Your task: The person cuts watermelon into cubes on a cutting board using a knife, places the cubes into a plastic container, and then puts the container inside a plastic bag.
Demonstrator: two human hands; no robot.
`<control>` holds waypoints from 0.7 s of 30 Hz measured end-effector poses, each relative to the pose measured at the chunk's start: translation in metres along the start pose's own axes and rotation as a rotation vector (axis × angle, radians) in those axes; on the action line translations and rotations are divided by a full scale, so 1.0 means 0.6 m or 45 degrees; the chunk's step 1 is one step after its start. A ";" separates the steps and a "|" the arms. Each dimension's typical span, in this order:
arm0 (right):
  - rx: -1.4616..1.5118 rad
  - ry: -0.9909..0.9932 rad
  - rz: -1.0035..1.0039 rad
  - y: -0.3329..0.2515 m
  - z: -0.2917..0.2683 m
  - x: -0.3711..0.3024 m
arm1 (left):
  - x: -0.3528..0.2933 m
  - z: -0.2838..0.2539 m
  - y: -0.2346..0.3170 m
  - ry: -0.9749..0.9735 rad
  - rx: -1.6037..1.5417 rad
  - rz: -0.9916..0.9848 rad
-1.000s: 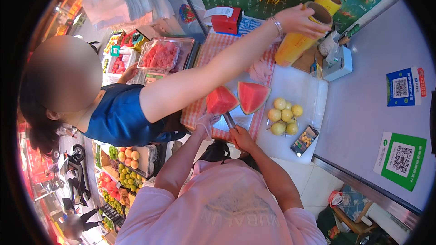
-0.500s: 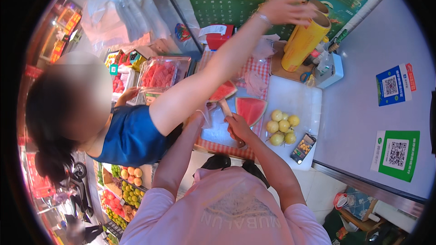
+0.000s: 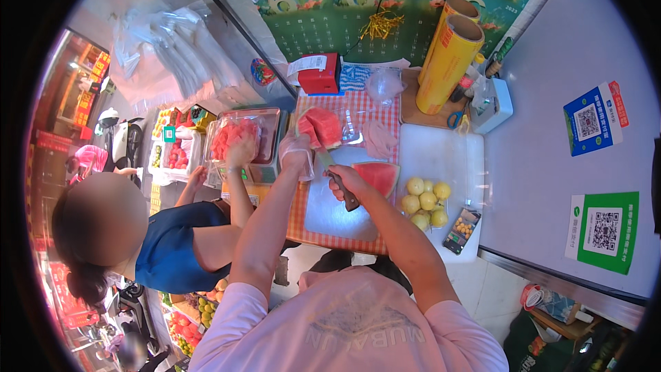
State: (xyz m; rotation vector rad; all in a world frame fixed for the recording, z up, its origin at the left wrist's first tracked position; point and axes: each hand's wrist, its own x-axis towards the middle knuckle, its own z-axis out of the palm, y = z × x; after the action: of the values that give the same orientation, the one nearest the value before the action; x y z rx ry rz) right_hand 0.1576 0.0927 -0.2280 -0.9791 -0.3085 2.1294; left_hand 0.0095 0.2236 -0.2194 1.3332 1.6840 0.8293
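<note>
My left hand (image 3: 296,154), in a clear plastic glove, grips the near left side of a cut watermelon piece (image 3: 321,127) with red flesh. Its fingertips are partly hidden by the glove and the fruit. My right hand (image 3: 348,182) is wrapped round the brown handle of a knife (image 3: 326,159), whose blade points up and left against the watermelon's near side. A second watermelon wedge (image 3: 377,178) lies just right of my right hand. Beneath my hands is a pale cutting board (image 3: 339,219) on a red-checked cloth.
At left, a co-worker in blue (image 3: 180,238) reaches over a clear box of cut watermelon (image 3: 234,139). Yellow round fruits (image 3: 428,200) and a phone (image 3: 462,229) lie right. Yellow film rolls (image 3: 451,69), a red printer (image 3: 320,76) and a white bin (image 3: 494,107) stand behind.
The co-worker's arm has drawn back from across the counter to the fruit box. My left hand and the watermelon piece moved up and left; the knife now meets the piece.
</note>
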 end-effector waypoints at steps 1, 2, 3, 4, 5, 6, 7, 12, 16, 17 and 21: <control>0.025 -0.018 0.021 0.000 -0.002 0.005 | 0.005 0.002 0.001 -0.003 0.025 -0.046; 0.060 -0.045 0.039 0.000 -0.009 0.008 | 0.004 0.006 0.009 -0.013 0.072 -0.046; 0.096 -0.073 0.058 0.000 -0.017 0.012 | 0.003 0.009 0.017 -0.021 0.120 -0.045; 0.131 -0.102 0.077 0.000 -0.024 0.015 | 0.002 0.009 0.024 -0.027 0.192 0.003; 0.160 -0.121 0.080 -0.002 -0.026 0.018 | -0.001 0.006 0.033 -0.029 0.266 0.049; 0.190 -0.135 0.083 -0.004 -0.029 0.020 | -0.009 0.007 0.046 0.016 0.342 0.092; 0.221 -0.148 0.084 -0.004 -0.033 0.019 | -0.016 0.009 0.060 0.059 0.417 0.137; 0.349 -0.254 0.073 0.004 0.006 0.020 | 0.000 -0.024 0.051 0.056 0.757 0.306; 0.406 -0.319 0.013 0.014 0.005 0.023 | -0.009 -0.015 0.069 0.003 0.791 0.316; 0.414 -0.312 -0.004 0.014 0.007 0.024 | -0.021 -0.013 0.091 0.027 0.754 0.246; 0.393 -0.239 0.004 0.027 0.044 0.024 | 0.025 -0.047 0.027 -0.133 0.903 0.281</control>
State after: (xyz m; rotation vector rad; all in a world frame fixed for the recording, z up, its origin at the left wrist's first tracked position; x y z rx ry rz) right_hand 0.1235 0.0943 -0.2262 -0.6048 -0.0643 2.1939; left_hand -0.0100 0.2416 -0.1954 2.0244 1.8435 0.2568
